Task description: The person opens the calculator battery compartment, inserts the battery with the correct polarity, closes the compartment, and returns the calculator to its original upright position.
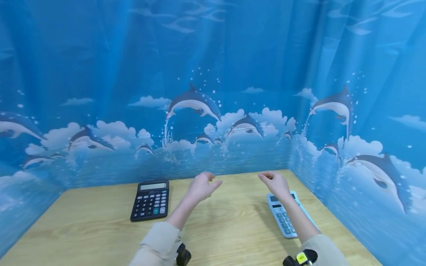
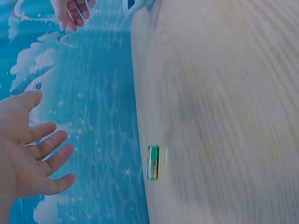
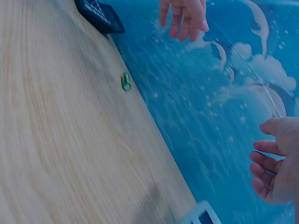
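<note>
My left hand hovers above the far middle of the table, fingers spread and palm bare in the left wrist view. Beneath it, mostly hidden in the head view, lies what looks like a small green-and-gold battery close to the table's far edge. Over the far end of a light blue calculator hangs my right hand, its fingers loosely bent around nothing. My right forearm covers part of that calculator. To the left of my left hand stands a black calculator, keys facing me.
The wooden table meets a blue curtain printed with dolphins and clouds along its back and sides. Dark wrist cameras, one of them the left camera, sit at both sleeves.
</note>
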A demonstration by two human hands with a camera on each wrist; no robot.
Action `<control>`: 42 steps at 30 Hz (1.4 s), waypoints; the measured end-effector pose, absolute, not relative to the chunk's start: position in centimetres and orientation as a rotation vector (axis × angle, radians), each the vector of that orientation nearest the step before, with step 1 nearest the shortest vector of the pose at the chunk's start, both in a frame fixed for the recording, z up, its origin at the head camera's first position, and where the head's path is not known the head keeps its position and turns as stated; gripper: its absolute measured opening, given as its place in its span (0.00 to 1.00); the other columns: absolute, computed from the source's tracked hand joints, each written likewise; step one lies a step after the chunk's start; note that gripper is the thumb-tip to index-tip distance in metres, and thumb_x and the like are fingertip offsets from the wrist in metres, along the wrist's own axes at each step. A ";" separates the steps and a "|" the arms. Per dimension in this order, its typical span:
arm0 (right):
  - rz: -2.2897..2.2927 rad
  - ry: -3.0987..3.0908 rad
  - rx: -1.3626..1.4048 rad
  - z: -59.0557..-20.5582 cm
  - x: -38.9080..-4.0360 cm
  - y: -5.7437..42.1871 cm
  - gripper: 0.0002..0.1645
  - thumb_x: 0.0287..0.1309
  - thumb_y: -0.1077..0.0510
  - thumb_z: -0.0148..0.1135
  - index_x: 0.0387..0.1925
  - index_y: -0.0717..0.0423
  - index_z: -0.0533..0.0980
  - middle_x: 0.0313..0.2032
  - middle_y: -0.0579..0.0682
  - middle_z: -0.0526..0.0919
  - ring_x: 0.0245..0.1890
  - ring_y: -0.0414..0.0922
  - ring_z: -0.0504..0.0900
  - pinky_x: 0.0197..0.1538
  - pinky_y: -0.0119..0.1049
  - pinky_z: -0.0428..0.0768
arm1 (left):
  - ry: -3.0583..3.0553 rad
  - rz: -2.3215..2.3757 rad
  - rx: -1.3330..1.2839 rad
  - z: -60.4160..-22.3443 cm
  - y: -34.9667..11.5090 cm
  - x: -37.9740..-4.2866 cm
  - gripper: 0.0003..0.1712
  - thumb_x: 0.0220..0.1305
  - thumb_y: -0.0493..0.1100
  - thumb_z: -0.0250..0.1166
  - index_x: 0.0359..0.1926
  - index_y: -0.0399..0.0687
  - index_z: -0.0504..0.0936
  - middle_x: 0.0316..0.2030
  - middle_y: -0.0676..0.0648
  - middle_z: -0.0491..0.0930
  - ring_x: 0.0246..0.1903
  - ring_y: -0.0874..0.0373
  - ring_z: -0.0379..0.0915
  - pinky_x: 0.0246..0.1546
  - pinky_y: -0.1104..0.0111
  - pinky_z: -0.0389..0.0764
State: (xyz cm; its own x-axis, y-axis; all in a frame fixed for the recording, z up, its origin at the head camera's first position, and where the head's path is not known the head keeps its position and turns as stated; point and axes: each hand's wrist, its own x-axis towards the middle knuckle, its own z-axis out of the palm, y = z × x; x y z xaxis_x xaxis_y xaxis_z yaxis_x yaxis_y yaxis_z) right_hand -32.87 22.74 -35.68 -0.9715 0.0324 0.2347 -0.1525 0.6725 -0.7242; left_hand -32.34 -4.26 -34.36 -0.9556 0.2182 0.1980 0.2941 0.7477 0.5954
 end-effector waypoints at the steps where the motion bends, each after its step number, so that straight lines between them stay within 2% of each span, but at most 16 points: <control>1: 1.193 -2.658 0.085 -35.8 -32.9 23.3 0.26 0.64 0.47 0.52 0.53 0.64 0.74 0.49 0.62 0.77 0.50 0.58 0.74 0.48 0.51 0.75 | -2.843 -0.985 -0.435 -34.4 -3.9 -32.3 0.28 0.62 0.56 0.58 0.54 0.40 0.75 0.48 0.42 0.77 0.48 0.48 0.73 0.47 0.54 0.75; 7: 1.243 -2.649 0.004 -36.2 -32.3 26.0 0.27 0.63 0.47 0.54 0.53 0.66 0.73 0.51 0.64 0.75 0.52 0.59 0.72 0.49 0.51 0.75 | -2.867 -0.971 -0.529 -34.9 -1.8 -32.3 0.30 0.61 0.56 0.59 0.56 0.39 0.74 0.49 0.41 0.77 0.49 0.47 0.72 0.47 0.54 0.75; 15: 1.237 -2.630 -0.017 -36.8 -31.5 29.3 0.23 0.51 0.60 0.64 0.46 0.71 0.74 0.39 0.63 0.80 0.40 0.55 0.77 0.39 0.44 0.78 | -2.835 -1.098 -0.672 -35.6 0.6 -32.3 0.33 0.58 0.53 0.63 0.58 0.37 0.71 0.53 0.39 0.74 0.54 0.43 0.68 0.53 0.53 0.71; 18: 1.246 -2.678 -0.040 -37.0 -31.4 30.6 0.25 0.50 0.61 0.64 0.47 0.74 0.73 0.39 0.64 0.79 0.40 0.55 0.76 0.41 0.44 0.78 | -2.821 -1.158 -0.730 -35.9 1.7 -32.3 0.35 0.57 0.53 0.65 0.60 0.37 0.69 0.57 0.38 0.71 0.57 0.43 0.65 0.57 0.53 0.68; 22: 1.194 -2.761 -0.123 -37.5 -30.8 32.1 0.27 0.49 0.61 0.63 0.49 0.76 0.70 0.41 0.66 0.77 0.43 0.59 0.75 0.45 0.49 0.76 | -2.808 -1.223 -0.770 -36.6 3.3 -32.5 0.37 0.56 0.54 0.65 0.61 0.36 0.67 0.59 0.38 0.68 0.59 0.43 0.62 0.59 0.53 0.65; 28: 1.121 -2.823 -0.230 -38.8 -30.0 34.1 0.29 0.50 0.60 0.64 0.49 0.78 0.69 0.44 0.71 0.75 0.43 0.62 0.75 0.43 0.49 0.77 | -2.800 -1.269 -0.739 -37.8 5.7 -32.6 0.37 0.56 0.52 0.66 0.60 0.34 0.67 0.57 0.36 0.69 0.58 0.42 0.64 0.58 0.52 0.67; 33: 1.028 -2.902 -0.272 -39.9 -29.6 35.1 0.33 0.51 0.54 0.65 0.49 0.78 0.69 0.45 0.72 0.74 0.46 0.66 0.73 0.47 0.53 0.75 | -2.793 -1.371 -0.664 -38.8 7.2 -32.6 0.43 0.50 0.53 0.70 0.62 0.35 0.65 0.59 0.34 0.67 0.59 0.40 0.62 0.58 0.51 0.66; 35: 1.003 -2.946 -0.288 -40.2 -29.4 35.2 0.34 0.52 0.51 0.65 0.49 0.78 0.69 0.45 0.72 0.74 0.45 0.64 0.74 0.46 0.52 0.75 | -2.802 -1.421 -0.627 -39.3 7.8 -32.4 0.47 0.48 0.54 0.71 0.63 0.35 0.63 0.60 0.34 0.65 0.60 0.40 0.60 0.59 0.50 0.64; 37: 0.995 -2.969 -0.288 -40.5 -29.2 35.3 0.33 0.51 0.50 0.65 0.46 0.77 0.70 0.41 0.69 0.76 0.40 0.59 0.76 0.41 0.48 0.77 | -2.812 -1.457 -0.595 -39.8 8.4 -32.3 0.49 0.48 0.54 0.71 0.65 0.35 0.60 0.62 0.34 0.63 0.61 0.39 0.59 0.60 0.49 0.63; 40: 1.006 -2.976 -0.287 -40.9 -29.2 35.4 0.25 0.51 0.52 0.66 0.37 0.73 0.75 0.30 0.59 0.77 0.30 0.49 0.74 0.31 0.40 0.75 | -2.825 -1.486 -0.589 -40.6 9.2 -32.1 0.52 0.48 0.54 0.71 0.66 0.33 0.57 0.63 0.33 0.60 0.62 0.39 0.56 0.61 0.50 0.60; 42: 1.017 -2.973 -0.286 -41.0 -29.2 35.4 0.21 0.51 0.53 0.66 0.33 0.71 0.76 0.27 0.54 0.75 0.27 0.46 0.72 0.29 0.37 0.73 | -2.840 -1.489 -0.615 -41.0 9.6 -32.0 0.53 0.49 0.54 0.70 0.67 0.32 0.55 0.64 0.33 0.58 0.63 0.39 0.54 0.63 0.51 0.59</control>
